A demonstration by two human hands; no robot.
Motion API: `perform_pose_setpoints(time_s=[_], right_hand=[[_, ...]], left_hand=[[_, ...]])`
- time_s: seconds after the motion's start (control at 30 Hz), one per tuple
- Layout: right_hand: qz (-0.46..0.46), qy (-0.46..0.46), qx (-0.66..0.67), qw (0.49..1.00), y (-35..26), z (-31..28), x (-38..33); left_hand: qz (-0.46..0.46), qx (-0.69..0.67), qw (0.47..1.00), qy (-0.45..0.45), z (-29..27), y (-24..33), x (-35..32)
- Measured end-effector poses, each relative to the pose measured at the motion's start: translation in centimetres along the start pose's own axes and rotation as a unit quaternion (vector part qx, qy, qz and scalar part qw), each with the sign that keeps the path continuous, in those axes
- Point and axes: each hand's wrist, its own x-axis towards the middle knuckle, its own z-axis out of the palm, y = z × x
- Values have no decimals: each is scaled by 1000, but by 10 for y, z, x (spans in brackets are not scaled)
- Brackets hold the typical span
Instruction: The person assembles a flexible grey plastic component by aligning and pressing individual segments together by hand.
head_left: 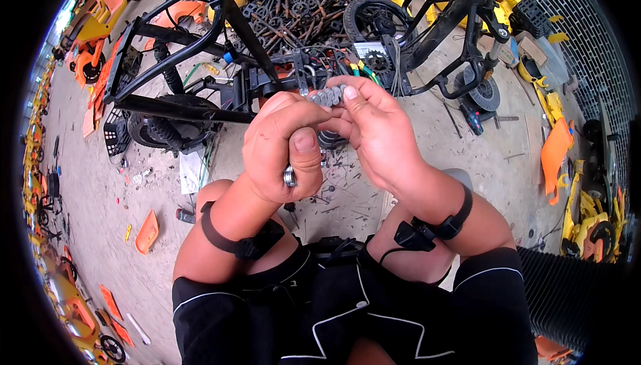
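In front of me, both hands are raised over the floor. My right hand (384, 131) pinches a short row of small grey metal pieces (327, 96) between thumb and fingers; whether they are linked cannot be made out. My left hand (275, 145) is curled into a fist right beside it, its knuckles near the left end of the row. From the lower side of that fist, under the thumb, pokes a shiny round metal end (289, 177); the rest is hidden in the palm. Beyond the hands lies a black scooter frame (180, 108) with its wheel and shock absorbers.
A second black frame with a fork (444, 25) stands at the far right, near a loose small wheel (481, 91) and a cordless drill (473, 117). Behind rises a heap of rusty metal parts (294, 15). Green-and-yellow handled pliers (366, 71) lie ahead. An orange panel (147, 231) lies left.
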Motion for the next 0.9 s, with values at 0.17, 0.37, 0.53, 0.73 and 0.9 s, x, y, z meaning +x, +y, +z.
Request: perform_pose_setpoints(time_s=[0.17,0.37,0.53,0.73,0.9], right_hand=[[10,-12,-50,999,-3,6,-2],[13,-31,-146,989,3,-2,1],[31,-32,-117,992,3,-4,3],[50,-38,-86,994,2,-2,2],[32,-6,-97,995,0,2,-1]], left_hand=[[16,7,1000,6,-3,-2,0],[-21,-11,1000,10,-8,0,0],[21,6,1000,-14,-8,-5,4],[-17,5,1000,-12,-8,0,2],[-16,79,996,-34,-4,-2,6]])
